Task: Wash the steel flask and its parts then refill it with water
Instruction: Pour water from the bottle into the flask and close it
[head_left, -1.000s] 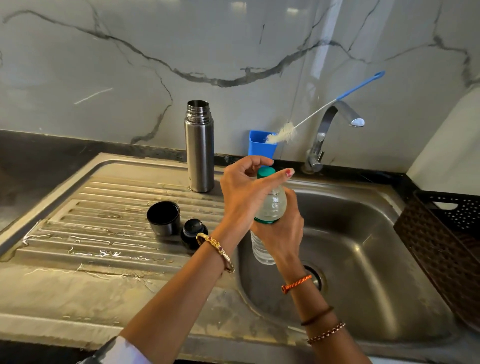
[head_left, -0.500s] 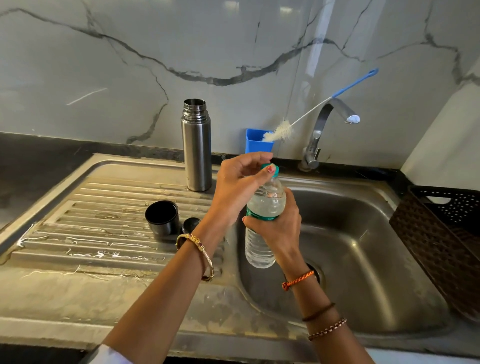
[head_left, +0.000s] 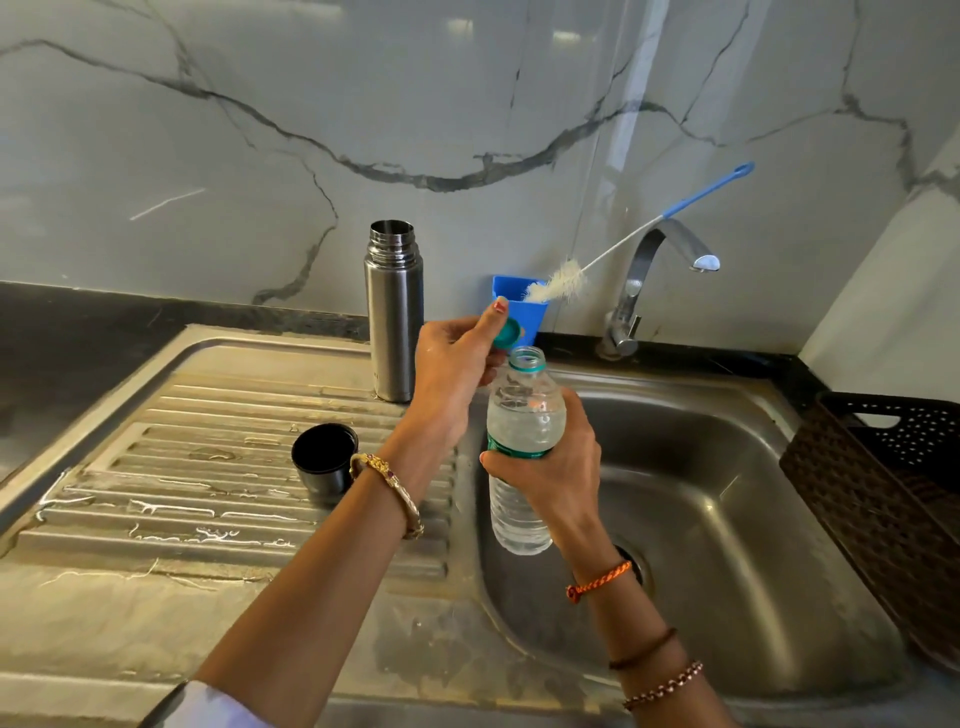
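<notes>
Nearest, the right hand (head_left: 550, 467) grips a clear water bottle (head_left: 522, 452) over the sink (head_left: 727, 467); the left hand (head_left: 452, 364) pinches its green cap (head_left: 506, 332) just beside the open neck. Behind, the black cup (head_left: 323, 457) and the upright, uncapped steel flask (head_left: 393, 312) stand on the drainboard (head_left: 208, 441).

A home kitchen: steel sink (head_left: 727, 452) with drainboard (head_left: 208, 467), tap (head_left: 649, 270), marble backsplash (head_left: 260, 130).

The left wrist (head_left: 387, 486) wears a gold bangle, with a white sleeve (head_left: 218, 706) at the elbow; a left nail is painted red. The right forearm (head_left: 639, 639) carries an orange braided thread, a dark band and a beaded bracelet
</notes>
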